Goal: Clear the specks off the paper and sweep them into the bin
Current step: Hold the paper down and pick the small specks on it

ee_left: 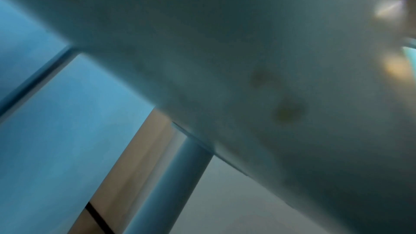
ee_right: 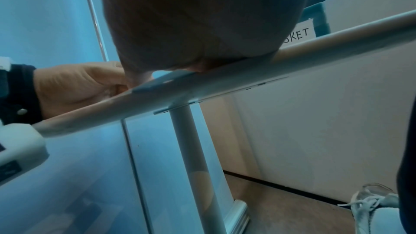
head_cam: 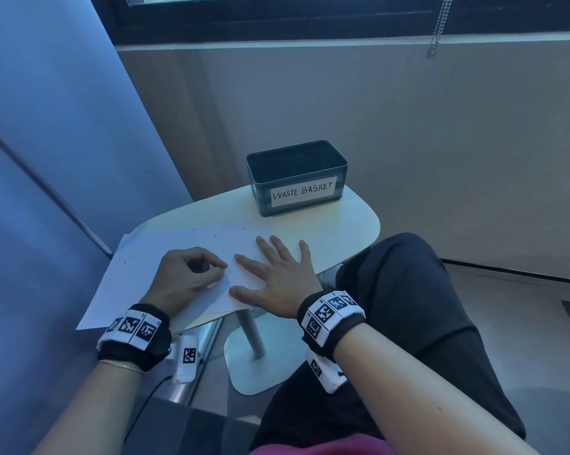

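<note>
My right hand (head_cam: 277, 277) lies flat on the paper (head_cam: 185, 244), fingers spread and straight, so that grip is wide and holds nothing; it only presses the sheet to the bench (head_cam: 349, 224). My left hand (head_cam: 185, 274) rests on the same sheet just beside it, fingers curled inward with thumb and forefinger drawn together. It looks like a narrow pinch, but I cannot tell whether a speck, a fold of paper or nothing at all sits between them. The left wrist view is a blur of the bench's underside and settles nothing. The specks (head_cam: 221, 234) are thin dark flecks scattered over the far part of the sheet, with a few stray ones near its left edge, all of them apart from both hands. By my reckoning the clearing step is hardly begun: the flecks lie on the paper, and I cannot see anything of them inside the bin (head_cam: 296, 177). The bin stands at the far end of the bench, just past the sheet's far right corner. Next I would want to gather the flecks toward that corner with a light, flat stroke, since a hard one could scatter them off the bench. The bin's white label (head_cam: 304, 191) reads "WASTE BASKET" in hand-drawn capitals; the right wrist view catches only its last letters, "SKET". Both wristbands (head_cam: 329, 311) carry square black-and-white coded markers.
</note>
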